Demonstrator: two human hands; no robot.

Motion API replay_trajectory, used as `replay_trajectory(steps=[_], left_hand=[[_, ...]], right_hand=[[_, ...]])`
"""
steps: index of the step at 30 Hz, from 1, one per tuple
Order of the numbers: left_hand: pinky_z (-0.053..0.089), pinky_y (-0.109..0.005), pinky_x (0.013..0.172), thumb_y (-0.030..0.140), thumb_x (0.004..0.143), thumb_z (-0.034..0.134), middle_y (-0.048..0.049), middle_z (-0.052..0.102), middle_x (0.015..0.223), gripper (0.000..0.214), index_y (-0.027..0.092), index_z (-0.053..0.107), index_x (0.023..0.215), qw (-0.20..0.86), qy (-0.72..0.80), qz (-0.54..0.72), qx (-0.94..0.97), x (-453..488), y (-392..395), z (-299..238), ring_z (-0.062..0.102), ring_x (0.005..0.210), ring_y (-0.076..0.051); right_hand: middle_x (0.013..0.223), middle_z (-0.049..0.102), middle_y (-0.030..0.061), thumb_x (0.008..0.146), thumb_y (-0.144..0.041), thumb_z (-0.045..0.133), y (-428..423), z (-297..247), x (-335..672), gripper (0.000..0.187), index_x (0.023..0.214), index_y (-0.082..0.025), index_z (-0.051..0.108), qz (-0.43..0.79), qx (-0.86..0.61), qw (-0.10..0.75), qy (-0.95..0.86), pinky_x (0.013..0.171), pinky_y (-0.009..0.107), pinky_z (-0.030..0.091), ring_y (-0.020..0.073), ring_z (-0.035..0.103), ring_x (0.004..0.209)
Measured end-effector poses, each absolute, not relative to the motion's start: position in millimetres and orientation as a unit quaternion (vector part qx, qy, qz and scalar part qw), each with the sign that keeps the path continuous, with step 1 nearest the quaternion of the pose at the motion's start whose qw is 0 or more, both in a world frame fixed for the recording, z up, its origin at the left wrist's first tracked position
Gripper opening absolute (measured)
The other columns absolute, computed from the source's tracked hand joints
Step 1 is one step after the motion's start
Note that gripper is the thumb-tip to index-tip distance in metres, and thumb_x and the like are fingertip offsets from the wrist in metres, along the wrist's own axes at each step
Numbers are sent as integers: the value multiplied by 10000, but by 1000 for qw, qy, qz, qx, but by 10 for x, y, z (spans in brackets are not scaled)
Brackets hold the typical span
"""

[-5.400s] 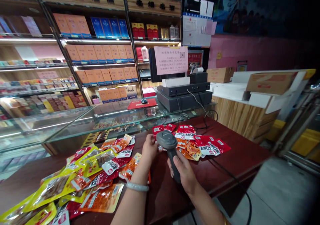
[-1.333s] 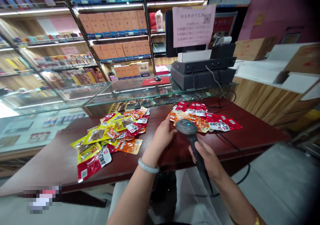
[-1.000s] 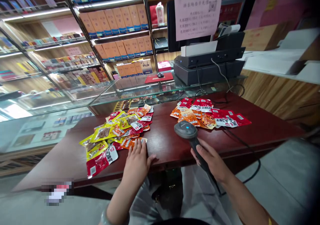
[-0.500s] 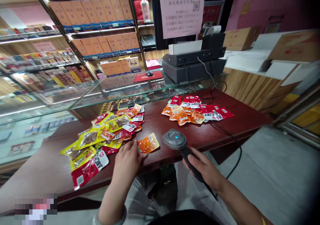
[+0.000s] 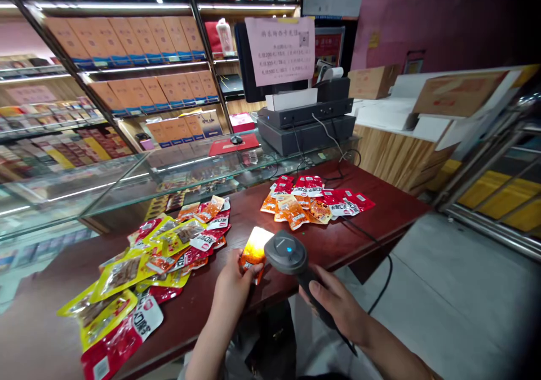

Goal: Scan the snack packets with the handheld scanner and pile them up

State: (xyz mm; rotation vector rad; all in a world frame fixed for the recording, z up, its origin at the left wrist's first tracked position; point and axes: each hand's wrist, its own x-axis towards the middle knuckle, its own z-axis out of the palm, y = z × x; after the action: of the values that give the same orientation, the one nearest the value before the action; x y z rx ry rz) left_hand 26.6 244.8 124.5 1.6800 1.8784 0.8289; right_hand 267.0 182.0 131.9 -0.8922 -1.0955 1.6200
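My left hand [image 5: 230,281] pinches an orange snack packet [image 5: 255,244] and holds it up, lit bright at its top, just in front of the scanner head. My right hand [image 5: 333,304] is wrapped round the handle of a dark grey barcode scanner [image 5: 287,253] with a small blue light on top. Both are over the near edge of the dark red table [image 5: 380,216]. To the left lies a heap of yellow, red and orange snack packets [image 5: 160,250]. A second, smaller heap of red and orange packets [image 5: 313,197] lies further back on the right.
A glass display counter [image 5: 127,182] runs behind the table, with a black till [image 5: 306,123] and a pink notice [image 5: 280,50] on it. Shelves of boxed goods [image 5: 135,64] fill the back wall. A scanner cable [image 5: 380,290] hangs off the table's right side. Cardboard boxes sit on a wooden counter [image 5: 401,154].
My left hand left the right-hand heap, reached to the left heap, took one orange packet and lifted it up to the scanner. The right hand kept hold of the scanner throughout.
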Motion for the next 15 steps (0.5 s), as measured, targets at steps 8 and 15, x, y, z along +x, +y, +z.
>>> replay_trajectory(steps=[8,15], left_hand=[[498,-311,658,417,807,664,-21,738,790,275,240,549,984,279,674,307,611,367,2644,1233,727,749,-249],[604,-301,763,228,847,632,-111,777,1120,548,185,524,1383,491,532,398,563,1009,3212,1247,771,887,-189]], right_hand=[[717,576,-3,800,-736,744,1900,1261,2782,608,1128,-224,747,646,-398,480,-441,587,282,440,161,495,632],[830,665,34,802,-724,755,1956,1003,2893,698,1293,-231,704,625,-436,521,-385,624,289,475,166,544,654]])
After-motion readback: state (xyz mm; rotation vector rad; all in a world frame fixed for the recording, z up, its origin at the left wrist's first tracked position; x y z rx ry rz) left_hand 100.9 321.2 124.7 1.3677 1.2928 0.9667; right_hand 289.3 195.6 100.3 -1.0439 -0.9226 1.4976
